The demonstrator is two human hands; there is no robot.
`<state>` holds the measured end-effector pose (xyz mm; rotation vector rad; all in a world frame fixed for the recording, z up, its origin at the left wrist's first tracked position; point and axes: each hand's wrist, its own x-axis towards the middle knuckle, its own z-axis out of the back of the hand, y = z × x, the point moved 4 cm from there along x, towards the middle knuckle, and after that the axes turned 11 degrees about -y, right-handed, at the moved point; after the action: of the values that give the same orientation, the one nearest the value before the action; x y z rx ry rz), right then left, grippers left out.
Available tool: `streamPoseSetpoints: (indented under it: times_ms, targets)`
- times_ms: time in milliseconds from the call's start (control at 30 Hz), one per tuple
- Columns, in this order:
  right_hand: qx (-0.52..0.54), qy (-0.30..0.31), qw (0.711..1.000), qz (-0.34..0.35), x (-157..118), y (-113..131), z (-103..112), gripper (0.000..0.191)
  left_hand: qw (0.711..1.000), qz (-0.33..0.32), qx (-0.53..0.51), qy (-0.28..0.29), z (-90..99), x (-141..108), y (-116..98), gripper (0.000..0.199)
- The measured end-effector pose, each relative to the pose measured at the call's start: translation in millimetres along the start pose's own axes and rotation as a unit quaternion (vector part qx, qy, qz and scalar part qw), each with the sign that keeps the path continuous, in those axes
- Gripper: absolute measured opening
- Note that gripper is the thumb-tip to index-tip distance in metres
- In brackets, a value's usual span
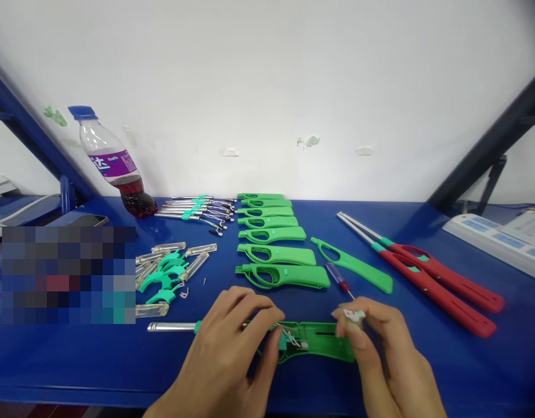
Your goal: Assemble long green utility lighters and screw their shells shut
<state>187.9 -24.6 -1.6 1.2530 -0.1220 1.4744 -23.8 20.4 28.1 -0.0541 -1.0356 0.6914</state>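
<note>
My left hand is curled over an open green lighter shell on the table, thumb and fingers closing at its trigger end. A silver metal tube sticks out to the left from under that hand. Thin wires with a small pale end lie inside the shell, and a teal piece shows partly beneath my fingers. My right hand, above the shell's right end, pinches a small whitish part between thumb and fingers; its exact kind is unclear.
Several green lighter shells lie stacked in a row behind. A screwdriver and two red lighters are to the right. Leftward are teal triggers, clear fuel tanks, metal tubes with wires and a drink bottle.
</note>
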Motion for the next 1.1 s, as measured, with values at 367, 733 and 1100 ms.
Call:
streamPoseSetpoints:
  times_ms: [367, 733, 1100]
  targets:
    - [0.027, 0.155, 0.983, 0.089, 14.1, 9.3, -15.8, 0.016, 0.995, -0.003, 0.087, 0.046, 4.7, -24.9, 4.8, 0.025]
    - [0.001, 0.221, 0.958, 0.184, 26.0, 6.6, -28.4, 0.030, 0.996, 0.010, 0.059, 0.066, 1.9, -23.9, 5.2, 0.015]
    - [-0.031, 0.198, 0.947, 0.250, 26.8, 16.8, -39.2, 0.038, 0.995, 0.001, 0.068, 0.066, 1.3, -26.0, 6.9, 0.015]
